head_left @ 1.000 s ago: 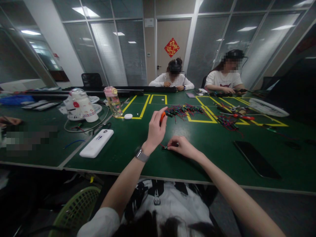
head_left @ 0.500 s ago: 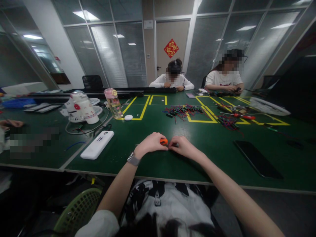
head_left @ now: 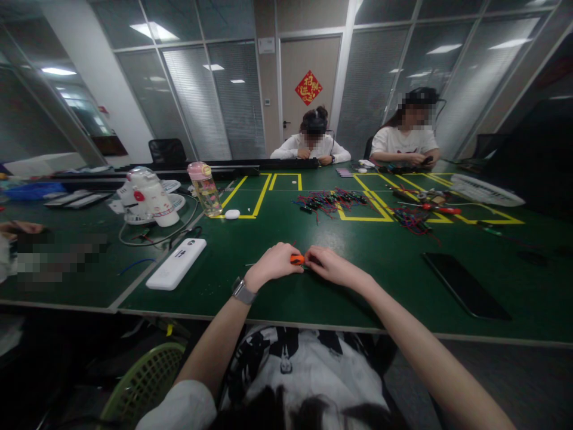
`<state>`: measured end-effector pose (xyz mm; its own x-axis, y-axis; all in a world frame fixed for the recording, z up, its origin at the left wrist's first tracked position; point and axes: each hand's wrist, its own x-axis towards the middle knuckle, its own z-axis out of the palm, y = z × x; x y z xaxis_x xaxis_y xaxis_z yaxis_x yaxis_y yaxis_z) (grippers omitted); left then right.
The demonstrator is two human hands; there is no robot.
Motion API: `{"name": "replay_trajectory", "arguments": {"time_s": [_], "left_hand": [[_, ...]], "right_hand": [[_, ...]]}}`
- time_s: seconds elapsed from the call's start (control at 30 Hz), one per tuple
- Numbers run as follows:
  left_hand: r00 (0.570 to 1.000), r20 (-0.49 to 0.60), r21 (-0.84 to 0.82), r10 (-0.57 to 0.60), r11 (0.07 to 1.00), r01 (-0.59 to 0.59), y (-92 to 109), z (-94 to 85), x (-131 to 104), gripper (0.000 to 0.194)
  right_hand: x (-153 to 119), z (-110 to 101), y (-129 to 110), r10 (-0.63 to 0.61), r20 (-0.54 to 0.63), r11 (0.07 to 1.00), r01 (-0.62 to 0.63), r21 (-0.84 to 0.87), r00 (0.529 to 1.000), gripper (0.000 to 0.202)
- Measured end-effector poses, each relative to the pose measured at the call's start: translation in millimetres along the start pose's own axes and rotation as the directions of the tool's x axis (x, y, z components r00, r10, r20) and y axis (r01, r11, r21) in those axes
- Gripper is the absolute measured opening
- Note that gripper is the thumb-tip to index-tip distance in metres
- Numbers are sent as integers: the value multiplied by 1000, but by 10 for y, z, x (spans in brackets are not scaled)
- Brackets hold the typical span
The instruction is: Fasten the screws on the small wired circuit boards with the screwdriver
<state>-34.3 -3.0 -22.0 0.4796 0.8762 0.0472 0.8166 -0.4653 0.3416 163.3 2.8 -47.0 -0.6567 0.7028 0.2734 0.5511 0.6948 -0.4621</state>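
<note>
Low over the green table (head_left: 268,304), my left hand (head_left: 278,263) is closed around an orange-handled tool (head_left: 296,259); a thin metal shaft sticks out on the hand's left side. My right hand (head_left: 323,263) is just to the right, its thumb and fingers pinched close to the orange handle. What the right fingertips hold is too small to make out. A smartwatch (head_left: 243,291) is on my left wrist.
A white power bank (head_left: 176,264) lies left, a black phone (head_left: 463,285) right. Farther back are bundled wires (head_left: 333,202), a pink-lidded bottle (head_left: 205,188), a white round case (head_left: 232,214) and red-handled pliers (head_left: 441,208). Two people sit opposite; another person's hand (head_left: 24,227) is far left.
More of the orange handle shows between my hands, and my left hand has turned slightly. My right hand remains close beside it.
</note>
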Motion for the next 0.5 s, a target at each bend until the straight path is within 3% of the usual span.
{"name": "replay_trajectory", "arguments": {"time_s": [0.2, 0.37, 0.5], "left_hand": [[1000, 9, -35, -2, 999, 2, -19, 3, 5, 26], [999, -2, -76, 34, 997, -34, -35, 0, 3, 24], [1000, -12, -88, 28, 996, -29, -57, -24, 14, 25]], "right_hand": [[21, -59, 107, 29, -112, 999, -32, -26, 993, 8], [36, -44, 174, 62, -92, 986, -75, -146, 994, 7], [47, 0, 176, 50, -80, 998, -53, -41, 996, 8]]}}
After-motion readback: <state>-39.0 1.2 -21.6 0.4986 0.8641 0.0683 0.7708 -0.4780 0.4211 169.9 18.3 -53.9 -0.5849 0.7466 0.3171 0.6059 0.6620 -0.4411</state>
